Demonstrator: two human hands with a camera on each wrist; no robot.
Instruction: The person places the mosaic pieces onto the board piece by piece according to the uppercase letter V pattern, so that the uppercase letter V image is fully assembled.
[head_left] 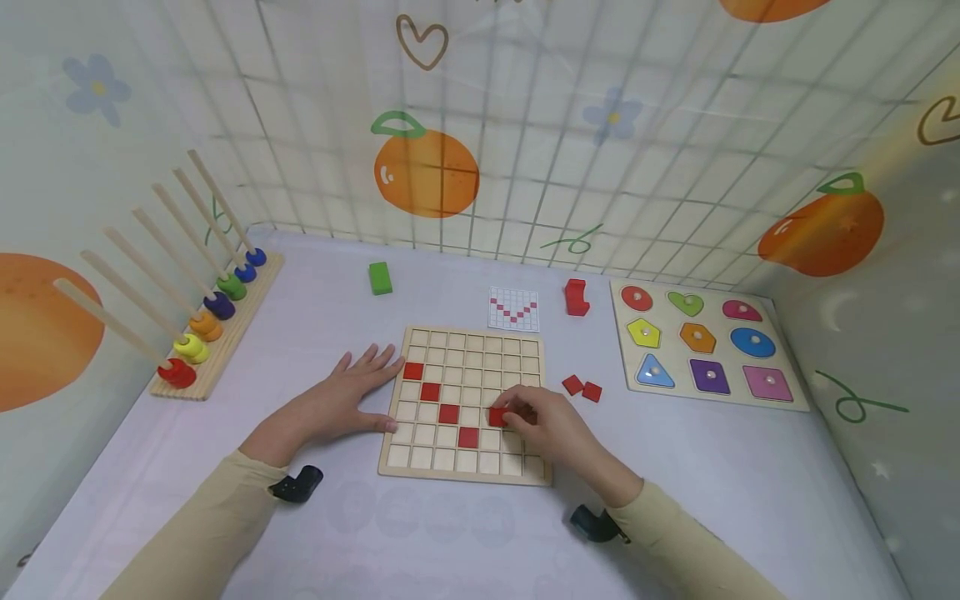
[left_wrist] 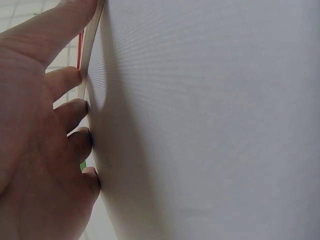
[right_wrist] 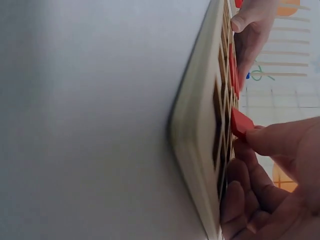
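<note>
A wooden grid board (head_left: 465, 477) lies flat on the table, with red square tiles (head_left: 448, 413) set in a diagonal line of its cells. My right hand (head_left: 547, 421) pinches another red tile (right_wrist: 241, 123) between thumb and finger, over a cell right of the diagonal. In the right wrist view that tile is tilted, one edge down at the grid. My left hand (head_left: 352, 396) has its fingers spread, thumb and fingertips at the board's left edge. Two loose red tiles (head_left: 592, 392) lie right of the board. Behind it is a pattern card (head_left: 513, 309) with a red V of squares.
A peg stacker with coloured rings (head_left: 217, 333) stands at the left. On the right lies a shape puzzle board (head_left: 675, 383) with knobbed pieces. A green block (head_left: 380, 278) and a red notched block (head_left: 576, 297) sit toward the back, before a fruit-patterned curtain (head_left: 525, 125).
</note>
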